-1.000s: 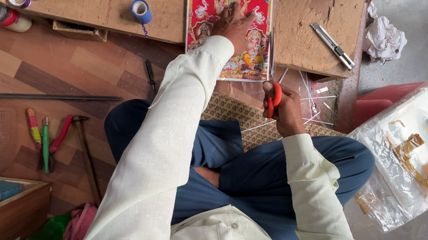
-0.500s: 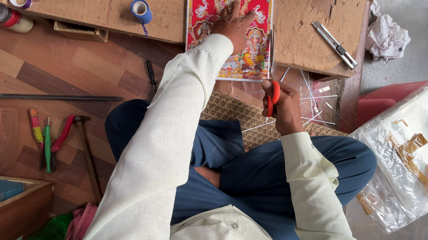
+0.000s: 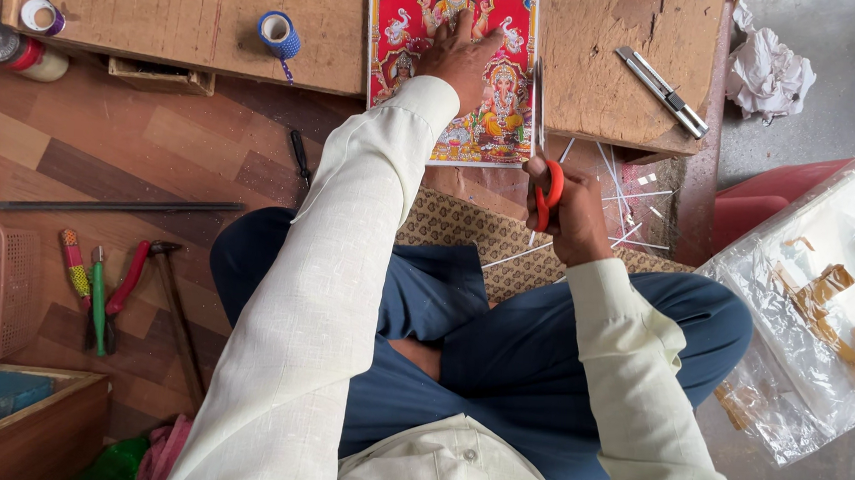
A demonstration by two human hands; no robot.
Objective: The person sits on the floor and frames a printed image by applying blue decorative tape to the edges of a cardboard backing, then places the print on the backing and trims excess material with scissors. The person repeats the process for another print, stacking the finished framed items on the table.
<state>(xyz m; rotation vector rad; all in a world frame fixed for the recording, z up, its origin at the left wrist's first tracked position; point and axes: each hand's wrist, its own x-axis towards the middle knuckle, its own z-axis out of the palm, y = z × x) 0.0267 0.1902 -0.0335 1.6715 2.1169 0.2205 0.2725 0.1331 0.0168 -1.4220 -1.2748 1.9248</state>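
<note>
Wood-pattern plank floor [image 3: 103, 147] at left, grey concrete floor [image 3: 841, 58] at right, low worn wooden table [image 3: 610, 62] along the top, patterned mat [image 3: 468, 233] beneath, wooden box [image 3: 23, 432] lower left, soft daylight.

Bare board [image 3: 162, 21] leftward — tape roll [image 3: 278, 34] aside

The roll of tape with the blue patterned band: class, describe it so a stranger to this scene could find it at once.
Start at the low wooden board along the top of the head view. Left of the red picture under the left hand, the tape roll lies near the board's front edge. Unlike the roll at the board's far left, its band is blue with a tail hanging off.
</note>
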